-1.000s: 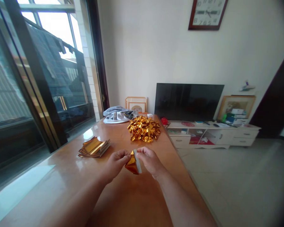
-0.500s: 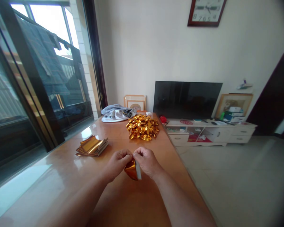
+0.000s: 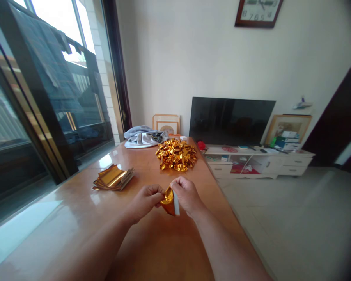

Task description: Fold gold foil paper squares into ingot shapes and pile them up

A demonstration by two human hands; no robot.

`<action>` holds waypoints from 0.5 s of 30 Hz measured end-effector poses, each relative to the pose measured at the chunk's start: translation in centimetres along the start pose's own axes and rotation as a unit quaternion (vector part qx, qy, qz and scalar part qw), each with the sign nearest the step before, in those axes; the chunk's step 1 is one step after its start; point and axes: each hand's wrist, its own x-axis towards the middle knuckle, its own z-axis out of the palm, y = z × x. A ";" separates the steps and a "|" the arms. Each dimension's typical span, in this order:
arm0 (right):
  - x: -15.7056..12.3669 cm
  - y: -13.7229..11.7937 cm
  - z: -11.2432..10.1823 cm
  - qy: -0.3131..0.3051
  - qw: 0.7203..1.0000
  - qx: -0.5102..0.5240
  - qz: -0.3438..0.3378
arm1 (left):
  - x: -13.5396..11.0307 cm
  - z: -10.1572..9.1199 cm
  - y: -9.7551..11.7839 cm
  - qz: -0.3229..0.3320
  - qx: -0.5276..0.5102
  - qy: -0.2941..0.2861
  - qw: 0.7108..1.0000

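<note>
The left hand (image 3: 144,201) and right hand (image 3: 187,196) both pinch a folded gold foil sheet (image 3: 169,201) above the near part of the desk (image 3: 163,242), its white side facing right. Firm, even fingertip pressure should keep the crease crisp without tearing the foil.

**Glossy wooden desk (image 3: 76,199) with foil and cloth at its far end**

A heap of crumpled gold foil (image 3: 176,155) sits mid-desk, well beyond a squared stack of gold foil sheets (image 3: 113,178) nearer the window side. A grey-and-white cloth (image 3: 144,139) lies bunched at the far end, near a small white box (image 3: 183,138).
</note>
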 end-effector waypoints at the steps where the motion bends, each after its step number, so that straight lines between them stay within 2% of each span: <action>1: 0.0 0.0 0.0 -0.003 1.000 0.002 0.006 | 0.0 0.0 0.0 -0.001 -0.005 -0.003 1.000; 8: 0.0 -0.1 -0.3 -0.024 0.999 0.020 0.044 | -0.6 -0.2 0.2 0.000 -0.026 -0.035 0.999; 15: 0.0 -0.3 -0.6 -0.034 0.999 -0.011 0.031 | -1.1 0.2 0.6 -0.024 -0.053 -0.046 0.997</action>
